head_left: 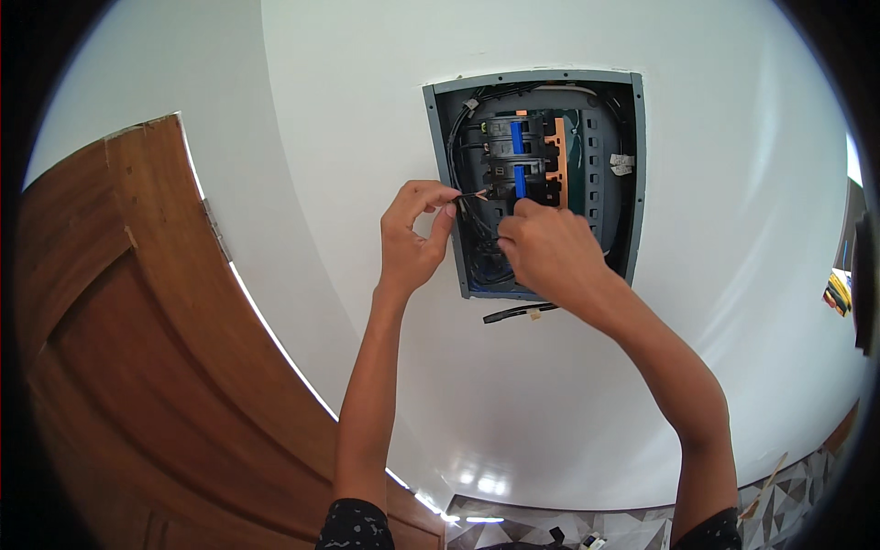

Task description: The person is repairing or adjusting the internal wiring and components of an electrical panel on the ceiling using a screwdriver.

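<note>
A grey metal electrical panel box [640, 174] is set into the white wall in front of me. At its left side my left hand [414, 234] pinches a black wire [469, 193] whose bare copper end points right, toward the breakers. Black circuit breakers [502, 147] with blue parts [521, 181] stand in a column beside a copper busbar [562, 151]. My right hand [559, 252] is closed in front of the box's lower part, covering the lower breakers; what its fingers hold, if anything, is hidden. More black wires [455, 137] run along the box's left inner side.
A black cable end [513, 313] with a pale tag sticks out below the box. To the left stands a brown wooden door [137, 275]. Patterned floor [797, 495] shows at the bottom, with small objects on it. Coloured items [838, 291] appear at the far right.
</note>
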`<state>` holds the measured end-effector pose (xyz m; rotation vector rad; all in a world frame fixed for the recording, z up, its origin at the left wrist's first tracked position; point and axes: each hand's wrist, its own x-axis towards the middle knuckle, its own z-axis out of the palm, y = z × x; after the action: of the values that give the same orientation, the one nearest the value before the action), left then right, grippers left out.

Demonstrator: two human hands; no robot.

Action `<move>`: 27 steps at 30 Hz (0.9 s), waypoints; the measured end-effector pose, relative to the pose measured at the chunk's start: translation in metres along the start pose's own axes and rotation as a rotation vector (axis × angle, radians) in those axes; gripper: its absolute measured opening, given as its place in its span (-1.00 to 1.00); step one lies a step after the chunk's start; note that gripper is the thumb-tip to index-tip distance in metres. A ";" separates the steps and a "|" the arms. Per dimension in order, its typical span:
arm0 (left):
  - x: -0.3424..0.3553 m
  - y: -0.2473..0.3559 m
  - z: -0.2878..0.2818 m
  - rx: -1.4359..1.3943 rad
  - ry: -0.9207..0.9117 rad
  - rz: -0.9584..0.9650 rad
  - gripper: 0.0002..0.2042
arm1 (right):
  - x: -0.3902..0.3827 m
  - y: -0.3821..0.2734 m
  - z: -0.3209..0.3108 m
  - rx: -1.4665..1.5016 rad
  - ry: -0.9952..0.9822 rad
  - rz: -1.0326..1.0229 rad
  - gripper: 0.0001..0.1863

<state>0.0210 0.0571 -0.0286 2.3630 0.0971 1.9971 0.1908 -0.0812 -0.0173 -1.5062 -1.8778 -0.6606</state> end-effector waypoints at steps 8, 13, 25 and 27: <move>-0.010 -0.003 0.028 0.258 0.120 0.180 -0.82 | 0.024 0.014 -0.051 0.263 0.319 -0.079 -0.92; -0.019 -0.003 0.037 0.072 0.297 -0.076 -0.79 | 0.024 -0.028 -0.044 0.437 0.206 -0.152 -0.89; -0.013 0.007 0.018 0.186 0.248 0.157 -0.78 | 0.011 -0.003 -0.036 0.581 0.424 0.089 -0.70; -0.016 0.005 0.020 0.173 0.232 0.164 -0.77 | 0.020 0.005 -0.028 0.356 0.540 -0.101 -0.68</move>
<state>0.0378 0.0511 -0.0474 2.2914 0.0897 2.4288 0.1973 -0.0875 0.0161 -0.8996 -1.5532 -0.6570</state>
